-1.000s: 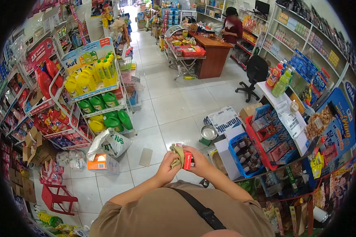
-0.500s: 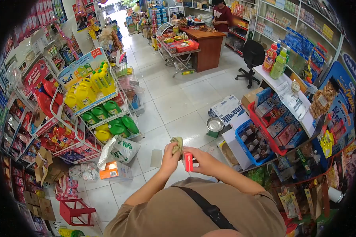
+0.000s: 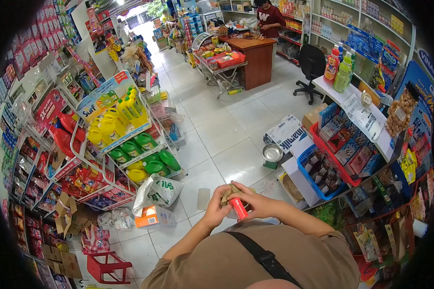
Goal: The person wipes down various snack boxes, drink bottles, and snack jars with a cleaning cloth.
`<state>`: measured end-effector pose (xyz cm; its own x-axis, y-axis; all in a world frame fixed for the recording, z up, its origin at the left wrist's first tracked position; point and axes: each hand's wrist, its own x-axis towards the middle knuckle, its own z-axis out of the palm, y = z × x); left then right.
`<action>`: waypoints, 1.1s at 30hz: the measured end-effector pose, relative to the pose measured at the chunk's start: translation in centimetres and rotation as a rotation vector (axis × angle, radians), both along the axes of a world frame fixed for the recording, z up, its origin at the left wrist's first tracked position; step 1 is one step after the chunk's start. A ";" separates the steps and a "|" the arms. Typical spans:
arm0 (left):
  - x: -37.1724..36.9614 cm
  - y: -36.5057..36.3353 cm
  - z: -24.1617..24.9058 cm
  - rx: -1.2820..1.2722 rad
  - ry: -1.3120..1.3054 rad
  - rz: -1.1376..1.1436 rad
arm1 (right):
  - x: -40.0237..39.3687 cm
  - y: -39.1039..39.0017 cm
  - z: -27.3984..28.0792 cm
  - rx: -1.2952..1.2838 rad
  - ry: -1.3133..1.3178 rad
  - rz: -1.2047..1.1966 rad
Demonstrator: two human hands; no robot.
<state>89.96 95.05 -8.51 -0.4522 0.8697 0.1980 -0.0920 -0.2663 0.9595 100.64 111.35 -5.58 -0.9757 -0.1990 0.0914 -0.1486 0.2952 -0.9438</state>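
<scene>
Low in front of my body, both hands are held close together. My left hand (image 3: pixel 217 211) is closed around a crumpled olive-green cloth (image 3: pixel 228 193). In my right hand (image 3: pixel 259 205) is a small red box (image 3: pixel 238 209) with white lettering, tilted. The cloth lies against the far side of the box, and the right fingers reach over to it. Part of the cloth is hidden behind the fingers.
To the left stands a rack of yellow and green detergent bottles (image 3: pixel 144 140), with a white plastic bag (image 3: pixel 165 190) and a red stool (image 3: pixel 106 267) below. On the right are a blue basket (image 3: pixel 301 166) and a metal bowl (image 3: pixel 272 153). A person (image 3: pixel 270 21) stands by the desk.
My hands have come together, bringing the cloth against the red box. The box has gone from nearly upright to tilted. The whole view has shifted slightly.
</scene>
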 end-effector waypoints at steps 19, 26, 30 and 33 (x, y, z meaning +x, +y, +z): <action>-0.2 0.1 -0.1 -0.211 0.665 0.268 | -0.8 -0.1 -1.6 -0.378 0.025 -0.305; 0.6 0.6 -1.0 0.064 -0.026 0.241 | 0.6 0.3 0.3 -0.387 -0.122 -0.417; 0.2 0.4 -2.0 -0.138 -0.070 -0.031 | 0.6 0.2 0.9 -0.579 0.104 -0.646; 0.8 2.1 -2.3 -0.149 -0.247 0.067 | 0.8 -0.2 -0.1 -0.312 0.273 -0.672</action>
<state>90.81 97.19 -10.78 -0.5284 0.8473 -0.0529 -0.3146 -0.1376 0.9392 101.40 111.18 -5.70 -0.8127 0.4999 0.2994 -0.2704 0.1316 -0.9537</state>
